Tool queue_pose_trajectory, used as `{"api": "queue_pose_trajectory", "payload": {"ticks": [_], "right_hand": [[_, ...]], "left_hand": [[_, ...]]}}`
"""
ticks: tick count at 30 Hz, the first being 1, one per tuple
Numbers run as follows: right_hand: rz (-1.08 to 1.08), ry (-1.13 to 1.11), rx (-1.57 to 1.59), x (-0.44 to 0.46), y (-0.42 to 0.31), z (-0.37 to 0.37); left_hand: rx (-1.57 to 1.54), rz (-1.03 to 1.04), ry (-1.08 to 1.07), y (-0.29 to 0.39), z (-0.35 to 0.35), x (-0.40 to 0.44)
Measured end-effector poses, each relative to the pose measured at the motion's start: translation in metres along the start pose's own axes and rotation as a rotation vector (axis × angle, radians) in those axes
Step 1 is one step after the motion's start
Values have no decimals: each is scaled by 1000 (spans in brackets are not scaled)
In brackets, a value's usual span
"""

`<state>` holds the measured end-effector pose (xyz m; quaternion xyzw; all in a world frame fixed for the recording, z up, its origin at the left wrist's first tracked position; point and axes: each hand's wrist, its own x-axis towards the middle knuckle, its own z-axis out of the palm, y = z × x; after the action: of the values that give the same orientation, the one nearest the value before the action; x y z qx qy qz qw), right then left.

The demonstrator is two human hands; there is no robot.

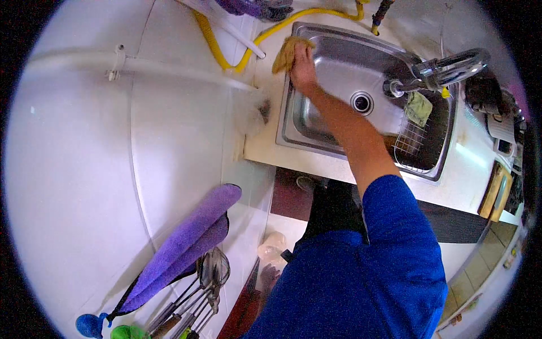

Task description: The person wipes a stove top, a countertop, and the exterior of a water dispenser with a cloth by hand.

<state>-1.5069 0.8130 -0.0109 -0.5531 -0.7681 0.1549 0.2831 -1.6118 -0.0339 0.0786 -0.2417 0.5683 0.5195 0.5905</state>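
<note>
My right hand (304, 70) reaches across the sink and grips a yellowish-brown cloth (287, 55). The cloth lies over the rim at the upper left corner of the steel sink (339, 76), partly on the pale countertop (270, 85). Its fingers are bent over the cloth and partly hide it. At the left edge of my blue-shirted torso, a dim, blurred shape (270, 277) may be my left hand; I cannot make out its fingers.
A chrome faucet (446, 73) arches over the sink's right side, near a wire rack (412, 138) holding a greenish cloth (418, 108). A yellow hose (248, 53) curves behind the sink. Purple towels (183, 240) and several long-handled utensils (192, 299) hang on the left wall.
</note>
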Motion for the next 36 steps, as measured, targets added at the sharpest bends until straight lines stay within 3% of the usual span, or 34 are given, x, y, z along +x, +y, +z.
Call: {"api": "queue_pose_trajectory", "payload": {"ticks": [1,2,5,6,7,9,10,12,14,16,17,18,19,20,21,22,23,24,25,26,27,28,30,32,35,36], "right_hand": [[53,65,222,19,14,14],[53,55,222,33,12,17],[117,-331,-288,45,-2,10],[103,-108,-139,34,-8,11],[88,111,14,22,-15,13],[147,18,10,-7,-34,-1],[208,-76,5,-21,-43,-9],[106,-14,-69,-54,-49,-2],[129,24,109,-88,-52,12],[23,104,159,-126,-58,5],[67,-36,187,-142,-67,-11],[113,-175,214,-157,-76,-25],[113,-156,202,-167,-82,-40],[107,-318,193,-177,-84,-54],[105,-483,179,-185,-85,-69],[113,-477,155,-189,-90,-88],[67,-612,21,-187,-99,-108],[19,-751,-113,-192,-102,-124],[-143,-564,-164,-214,-85,-115],[-150,-572,-178,-221,-84,-134],[-134,-650,-135,-223,-86,-156],[-117,-727,-90,-223,-87,-175],[-119,-695,-213,-251,-47,-177],[-85,-756,-200,-255,-25,-218],[-175,-791,-221,-258,-16,-245],[-193,-808,-210,-260,-14,-234]], "left_hand": [[131,11,49,-8,-6,-1],[261,18,97,-17,-12,-3],[646,34,221,-44,-20,-12],[775,50,256,-48,-21,-9],[770,52,255,-47,-20,-8],[793,59,184,-42,-18,4],[647,30,210,-28,4,-3],[349,-11,276,15,81,-24],[385,4,244,18,64,-7],[442,41,156,22,37,12],[479,250,-207,12,-6,35],[484,254,-227,16,-21,49],[860,377,-276,23,-26,59],[1233,500,-322,32,-22,69],[1644,836,-328,50,-4,76],[2029,1198,-315,58,0,83],[1961,688,-65,59,3,90],[1617,503,-52,78,9,68],[2032,350,-250,83,-15,111],[1444,249,-136,87,-7,100],[832,242,-37,94,13,81],[866,221,55,102,25,83],[246,108,-219,113,11,95],[507,181,64,112,49,69],[414,363,12,76,40,62],[222,241,98,63,36,61]]}}
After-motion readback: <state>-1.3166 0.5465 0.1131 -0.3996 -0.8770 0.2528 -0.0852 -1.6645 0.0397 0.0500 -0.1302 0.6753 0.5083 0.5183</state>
